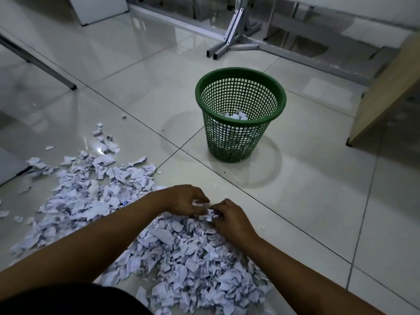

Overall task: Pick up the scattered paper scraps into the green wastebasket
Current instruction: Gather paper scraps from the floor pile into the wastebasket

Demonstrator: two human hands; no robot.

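- Left hand (186, 200) at about 6 o'clock in the view, fingers (201, 197) curled down onto a small wad of paper scraps (205, 211) at the far edge of the pile.
- Right hand (231, 220) just beside it toward 3 o'clock, fingers (219, 212) bent and pinching the same wad; both hands nearly touching over it.
- Main pile of torn scraps (181, 258) spread on the floor (306, 201) from 6 o'clock out toward 9 o'clock, under and between the two forearms, thinning to stray bits (100, 131) toward 10 o'clock.
- Scraps white with faint blue printing, crumpled and overlapping.
- Green wastebasket (238, 130) upright on the floor at about 12 o'clock from the hands, well apart from the pile, mesh-walled, with some crumpled paper (236, 115) already inside.
- One lone scrap (263, 227) on the tile just off the right wrist toward 3 o'clock.
- Grey metal stand legs (229, 39) beyond the basket at 12 o'clock.
- Pale wooden panel (384, 94) at 2 o'clock.
- Glossy light tiles with dark grout lines throughout.
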